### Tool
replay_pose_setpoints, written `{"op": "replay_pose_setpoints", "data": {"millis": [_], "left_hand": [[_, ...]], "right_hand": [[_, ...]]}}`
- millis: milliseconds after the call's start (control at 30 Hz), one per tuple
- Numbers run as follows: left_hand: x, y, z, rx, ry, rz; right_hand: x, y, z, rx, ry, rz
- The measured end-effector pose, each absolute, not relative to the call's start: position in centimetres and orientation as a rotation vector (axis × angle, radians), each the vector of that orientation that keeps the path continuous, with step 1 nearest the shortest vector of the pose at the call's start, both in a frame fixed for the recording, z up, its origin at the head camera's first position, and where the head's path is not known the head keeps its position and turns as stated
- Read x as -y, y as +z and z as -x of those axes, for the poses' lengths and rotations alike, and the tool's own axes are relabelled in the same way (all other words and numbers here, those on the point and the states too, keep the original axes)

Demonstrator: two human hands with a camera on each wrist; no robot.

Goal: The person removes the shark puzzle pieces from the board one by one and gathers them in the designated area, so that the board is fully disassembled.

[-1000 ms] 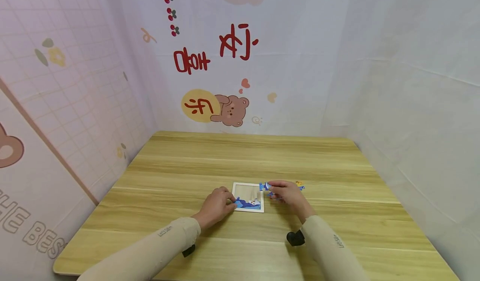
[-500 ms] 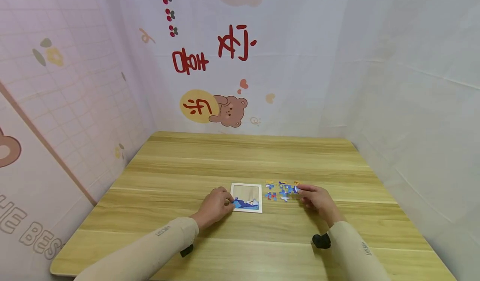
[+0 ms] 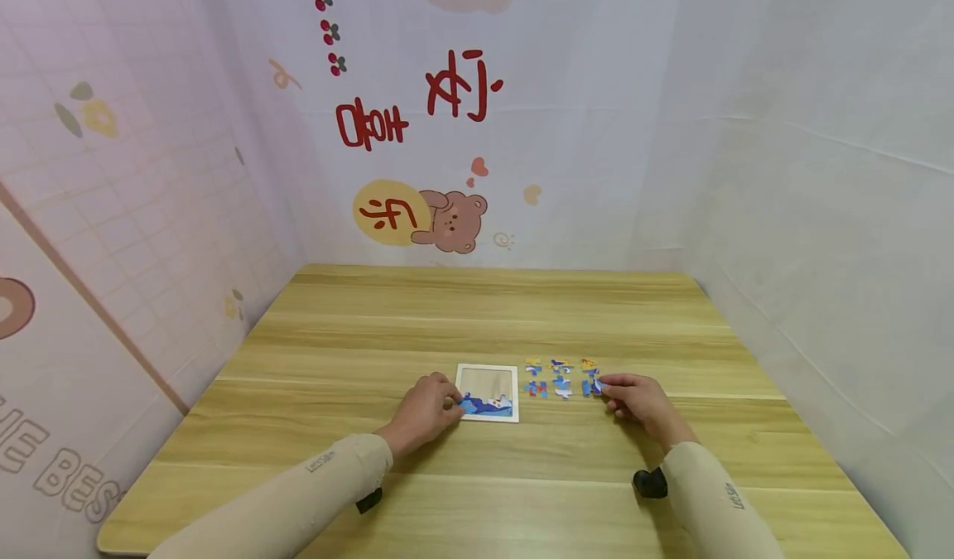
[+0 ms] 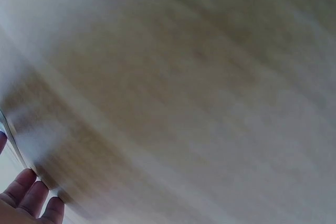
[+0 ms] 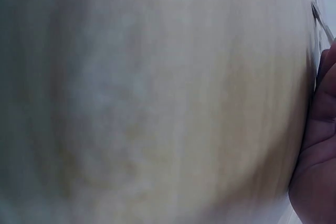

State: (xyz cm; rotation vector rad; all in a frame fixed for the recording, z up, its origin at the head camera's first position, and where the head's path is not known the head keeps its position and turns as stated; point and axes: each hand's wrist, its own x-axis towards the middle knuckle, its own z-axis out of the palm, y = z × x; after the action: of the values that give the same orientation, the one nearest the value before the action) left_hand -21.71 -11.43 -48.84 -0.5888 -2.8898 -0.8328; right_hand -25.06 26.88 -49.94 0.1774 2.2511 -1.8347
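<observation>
My left hand (image 3: pixel 423 410) grips the left edge of a white-rimmed puzzle tray (image 3: pixel 487 419) with thumb and fingers. Blue and white pieces line the tray's near part; its far part shows bare backing. To the right, my right hand (image 3: pixel 643 403) pinches a blue puzzle piece (image 3: pixel 591 387) at its right side, low at the table. In the left wrist view, fingertips of the left hand (image 4: pixel 32 198) lie along a pale edge. The right wrist view catches only part of the right hand (image 5: pixel 320 140); its piece is hidden there.
Several loose puzzle pieces lie in two rows between tray and right hand, among them a red and blue piece (image 3: pixel 536 388), a pale blue piece (image 3: pixel 562 388) and a yellow piece (image 3: pixel 589 365). The wooden table (image 3: pixel 477 310) meets white printed cloth walls (image 3: pixel 581 128) behind.
My right hand has carried the blue piece from the tray's right rim rightward, then slightly nearer me, to the right end of the near row. The left hand stays at the tray.
</observation>
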Motion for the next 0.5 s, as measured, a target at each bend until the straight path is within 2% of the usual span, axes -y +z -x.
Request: {"op": "replay_pose_setpoints", "data": {"millis": [500], "left_hand": [[11.35, -48.82, 21.67, 2.906, -0.831, 0.574]], "right_hand": [[-26.49, -49.89, 25.09, -2.248, -1.864, -0.278]]}}
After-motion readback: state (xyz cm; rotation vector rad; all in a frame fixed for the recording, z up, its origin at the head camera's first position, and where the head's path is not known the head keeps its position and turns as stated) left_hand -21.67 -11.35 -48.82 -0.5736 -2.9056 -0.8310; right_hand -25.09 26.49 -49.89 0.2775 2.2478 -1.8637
